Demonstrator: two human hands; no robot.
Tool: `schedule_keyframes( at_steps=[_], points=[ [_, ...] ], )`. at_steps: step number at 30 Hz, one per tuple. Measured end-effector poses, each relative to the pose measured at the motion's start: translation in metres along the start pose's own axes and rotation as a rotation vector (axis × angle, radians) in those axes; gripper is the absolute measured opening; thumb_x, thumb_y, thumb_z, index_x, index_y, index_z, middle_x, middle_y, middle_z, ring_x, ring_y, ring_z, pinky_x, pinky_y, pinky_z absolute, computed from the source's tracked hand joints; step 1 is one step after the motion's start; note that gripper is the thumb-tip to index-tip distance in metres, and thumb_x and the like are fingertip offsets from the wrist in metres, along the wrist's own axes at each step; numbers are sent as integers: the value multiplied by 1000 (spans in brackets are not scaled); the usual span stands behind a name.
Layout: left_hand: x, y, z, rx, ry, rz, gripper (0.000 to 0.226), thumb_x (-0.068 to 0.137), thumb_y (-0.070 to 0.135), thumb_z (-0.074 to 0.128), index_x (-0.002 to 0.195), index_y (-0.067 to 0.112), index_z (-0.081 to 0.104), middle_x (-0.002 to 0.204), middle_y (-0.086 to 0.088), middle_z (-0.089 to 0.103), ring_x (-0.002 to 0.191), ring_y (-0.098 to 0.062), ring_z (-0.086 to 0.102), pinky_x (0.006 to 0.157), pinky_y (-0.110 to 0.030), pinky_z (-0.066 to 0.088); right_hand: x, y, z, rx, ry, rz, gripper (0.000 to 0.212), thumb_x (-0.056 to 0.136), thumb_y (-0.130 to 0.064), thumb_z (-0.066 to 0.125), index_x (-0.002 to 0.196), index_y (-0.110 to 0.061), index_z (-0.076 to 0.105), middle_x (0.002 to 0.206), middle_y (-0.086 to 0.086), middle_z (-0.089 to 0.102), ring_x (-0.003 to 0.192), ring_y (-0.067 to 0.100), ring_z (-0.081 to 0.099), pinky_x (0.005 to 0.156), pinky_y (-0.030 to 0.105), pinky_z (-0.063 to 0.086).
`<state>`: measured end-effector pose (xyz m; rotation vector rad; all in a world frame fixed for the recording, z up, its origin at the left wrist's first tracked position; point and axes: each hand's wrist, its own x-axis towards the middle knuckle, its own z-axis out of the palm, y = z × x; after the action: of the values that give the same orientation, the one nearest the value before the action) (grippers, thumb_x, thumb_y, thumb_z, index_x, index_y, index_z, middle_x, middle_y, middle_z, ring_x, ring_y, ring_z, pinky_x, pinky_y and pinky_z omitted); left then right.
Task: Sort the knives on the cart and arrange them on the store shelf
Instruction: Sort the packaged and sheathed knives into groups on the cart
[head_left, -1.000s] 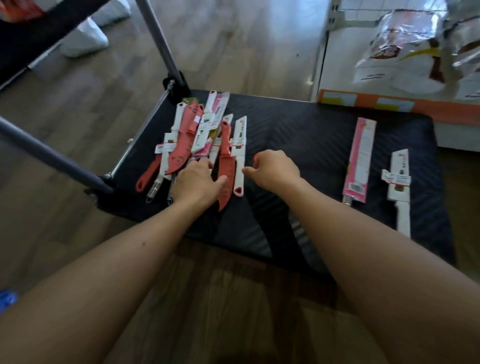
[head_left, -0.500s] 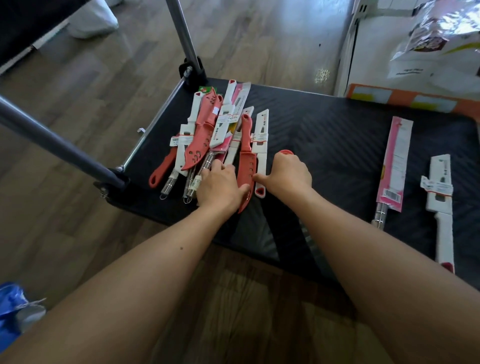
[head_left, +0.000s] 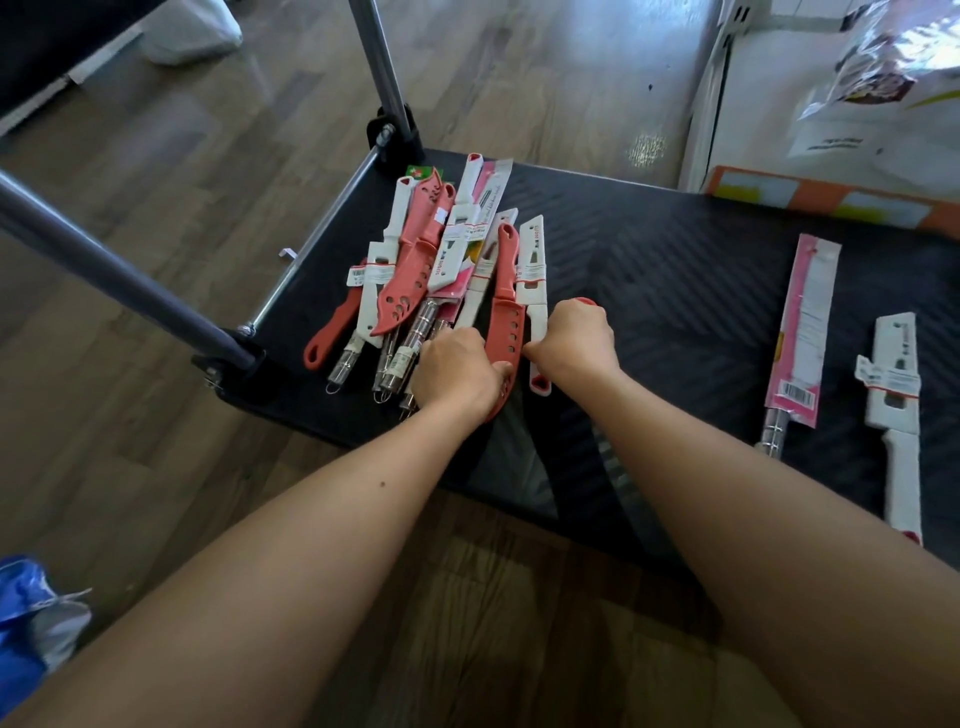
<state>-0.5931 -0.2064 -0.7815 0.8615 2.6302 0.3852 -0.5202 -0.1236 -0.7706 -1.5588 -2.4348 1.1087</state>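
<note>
Sorting by kind, by the look of it, with no knife on the shelf yet. Working at the mixed heap of small knives on the left side of the black ribbed cart deck. Three sorts in there: red plastic sheaths with round holes, flat white plastic knives in white covers, and shiny round steel handles with wire loops poking out from pink card.

Gripping a red plastic handle in the right hand, fingers curled tight round it, only the rounded tip poking out. Resting the left hand on the near end of the heap, thumb against a long curved red sheath. Fingers there hidden under the hand, so cannot tell whether holding anything.

Set well apart on the right side of the deck: a long knife in a pink card sleeve with a steel handle and a big white knife in a white card sleeve, side by side, not touching.

Next, probably: lift the red one clear and lay it with others like it. Go slowly, with so much overlapping and so much smooth, slippery-looking plastic. Keep the heap still with the other hand.

Further out: grey metal push bar, brown wood floor, and a white store shelf with shiny bags up on the right, well apart from the heap.
</note>
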Motion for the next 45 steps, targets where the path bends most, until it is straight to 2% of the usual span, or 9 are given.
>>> schedule_keyframes(
  at_steps=[6, 12, 18, 24, 29, 32, 35, 39, 45],
  points=[
    [5, -1, -13, 174, 60, 197, 36, 90, 42, 52, 111, 13, 57, 112, -5, 57, 107, -26, 54, 80, -37, 47, -4, 5, -10, -2, 22, -20, 39, 84, -12, 60, 58, -18, 32, 91, 7, 47, 78, 22, 48, 64, 28, 37],
    [44, 1, -29, 508, 70, 636, 40, 95, 29, 44, 134, 21, 43, 136, -2, 46, 123, -25, 40, 93, -39, 45, -3, 8, -9, 8, 24, -40, 20, 84, -13, 60, 72, -11, 43, 91, 6, 48, 78, 21, 48, 64, 29, 38],
    [74, 12, -35, 622, 20, 830, 48, 94, 21, 47, 139, 33, 36, 145, 7, 36, 131, -23, 25, 104, -41, 34, 3, 11, -7, -19, 59, -79, 13, 84, -14, 59, 83, -10, 47, 87, 5, 47, 67, 17, 44, 52, 24, 30],
    [96, 30, -55, 880, -169, 986, 58, 91, 14, 51, 140, 40, 31, 148, 15, 32, 137, -21, 18, 105, -39, 28, 6, 13, -7, -17, 55, -88, 20, 83, -18, 62, 98, -7, 56, 88, 3, 49, 76, 19, 47, 58, 25, 32],
    [100, 33, -52, 960, -50, 1135, 44, 91, 19, 55, 131, 36, 49, 134, 16, 52, 132, -22, 32, 93, -33, 35, 8, 14, -6, -32, 53, -96, 16, 82, -17, 62, 91, -5, 53, 92, 8, 53, 78, 22, 52, 62, 28, 36],
    [101, 23, -48, 1042, 160, 1311, 45, 69, 21, 79, 108, 39, 66, 97, 21, 70, 106, -19, 60, 73, -27, 45, 6, 14, -8, -79, 31, -97, 20, 83, -16, 62, 77, -9, 44, 89, 7, 48, 77, 22, 47, 62, 27, 35],
    [102, 17, -40, 1079, 241, 1365, 52, 60, 21, 83, 106, 40, 67, 78, 23, 69, 88, -12, 64, 65, -22, 44, 3, 20, -14, -126, -4, -97, 39, 82, -19, 64, 59, -16, 33, 75, 3, 46, 74, 20, 47, 54, 24, 34],
    [94, 18, -34, 1050, 329, 1461, 46, 64, 16, 78, 105, 34, 67, 75, 17, 68, 85, -12, 62, 72, -25, 38, 0, 34, -30, -159, -41, -9, 38, 80, -22, 66, 57, -15, 37, 63, -1, 42, 65, 16, 45, 43, 21, 25],
    [77, 22, -31, 814, 323, 1466, 18, 74, 8, 64, 88, 18, 70, 84, 2, 70, 85, -23, 65, 67, -32, 55, -8, 58, -63, -241, 12, 63, 28, 79, -28, 67, 67, -9, 50, 79, 7, 52, 77, 21, 47, 48, 25, 30]
  ],
)
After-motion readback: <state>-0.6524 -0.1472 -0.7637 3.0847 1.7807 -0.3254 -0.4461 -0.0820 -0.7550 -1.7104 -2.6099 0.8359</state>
